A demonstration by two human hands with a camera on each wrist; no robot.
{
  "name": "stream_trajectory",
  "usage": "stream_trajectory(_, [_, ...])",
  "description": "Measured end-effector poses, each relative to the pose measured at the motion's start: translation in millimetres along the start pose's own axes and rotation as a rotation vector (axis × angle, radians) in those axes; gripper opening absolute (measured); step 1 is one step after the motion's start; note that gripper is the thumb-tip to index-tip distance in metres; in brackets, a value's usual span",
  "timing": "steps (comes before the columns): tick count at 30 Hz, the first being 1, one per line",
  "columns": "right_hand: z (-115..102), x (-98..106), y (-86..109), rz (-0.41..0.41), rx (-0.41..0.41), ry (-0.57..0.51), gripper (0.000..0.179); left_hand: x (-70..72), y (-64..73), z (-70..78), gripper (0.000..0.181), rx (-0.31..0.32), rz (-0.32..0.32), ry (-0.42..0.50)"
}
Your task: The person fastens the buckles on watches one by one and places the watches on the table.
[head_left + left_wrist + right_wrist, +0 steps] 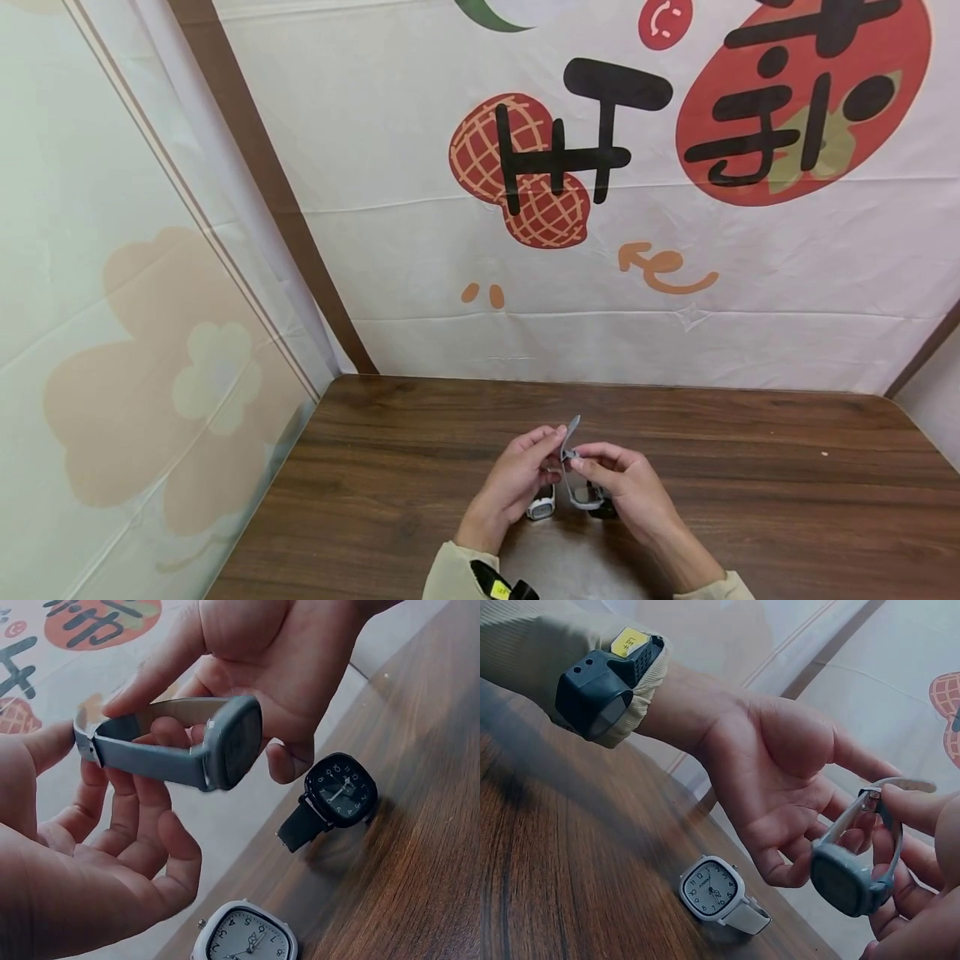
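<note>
A grey-blue wristwatch [234, 744] is held up over the table, its strap fastened into a loop through the buckle [871, 796]. My left hand [516, 477] pinches the strap near its free end, between thumb and finger. From the other side, my right hand [628, 490] grips the strap by the buckle with thumb and fingers. In the right wrist view the watch case [844, 877] hangs below the fingers, dial facing away from the wall. Beneath the hands on the table lie a white watch [712, 889] and a black watch [341, 791], both with straps looped under them.
The brown wood-grain table [810, 508] reaches back to a printed cloth wall [375, 250]. Another cloth [97, 208] hangs along the left side. A tiny white speck [824, 454] lies on the right of the table. A black camera [596, 697] is strapped over the left sleeve.
</note>
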State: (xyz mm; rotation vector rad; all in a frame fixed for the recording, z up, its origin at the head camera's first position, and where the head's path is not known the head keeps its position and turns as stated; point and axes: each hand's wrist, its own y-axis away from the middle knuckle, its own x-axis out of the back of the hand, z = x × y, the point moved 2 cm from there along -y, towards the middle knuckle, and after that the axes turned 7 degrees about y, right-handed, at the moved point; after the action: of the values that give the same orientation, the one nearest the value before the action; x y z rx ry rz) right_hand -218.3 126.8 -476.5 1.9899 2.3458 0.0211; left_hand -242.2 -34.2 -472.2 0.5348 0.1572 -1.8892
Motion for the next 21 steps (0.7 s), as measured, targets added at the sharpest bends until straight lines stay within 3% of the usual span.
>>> stream_trajectory(8, [-3.7, -2.0, 2.0, 0.038, 0.001, 0.062, 0.025, -0.8, -0.9, -0.6, 0.019, 0.021, -0.022, 0.089])
stream_trajectory(13, [-5.4, -5.1, 3.4, 0.055, 0.060, 0.104, 0.028, 0.4, -0.2, 0.6, 0.018, 0.031, -0.042, 0.129])
stream_trajectory(21, [-2.7, -8.6, 4.4, 0.054, 0.130, 0.075, 0.028, 1.5, -0.2, 1.8, 0.024, 0.029, -0.114, 0.225])
